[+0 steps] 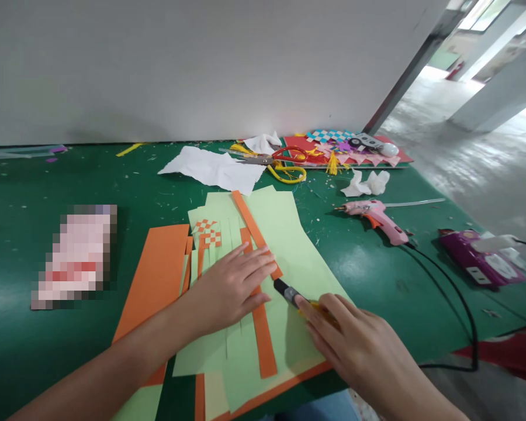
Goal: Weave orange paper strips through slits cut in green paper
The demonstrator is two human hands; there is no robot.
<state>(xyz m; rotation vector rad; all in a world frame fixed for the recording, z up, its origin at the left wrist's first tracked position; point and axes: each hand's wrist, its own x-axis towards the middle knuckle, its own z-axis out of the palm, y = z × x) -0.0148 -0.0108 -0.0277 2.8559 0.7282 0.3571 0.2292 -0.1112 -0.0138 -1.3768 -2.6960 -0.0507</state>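
Closed around the utility knife [290, 294], my right hand [355, 336] sets its tip just beside the far orange strip [253, 227]. That strip lies forward-left, long axis running to the light-green sheet [296, 257]'s far edge; my left hand [239, 278] is nearer, fingers loosely spread.

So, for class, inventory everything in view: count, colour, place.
table: 1, green, underneath
panel: 1, grey, behind
paper sheets, strips: several, green, orange, centre
crumpled paper: several, white, back
scissors: count unclear, red-yellow, back
decorations: several, multicoloured, on red board
scraps: several, mixed, back
glue gun: 1, pink, right
socket block: 1, purple, far right
blurred item: 1, pinkish, left
knife: 1, black-yellow, right hand
left hand: 1, bare, on strips
right hand: 1, bare, front
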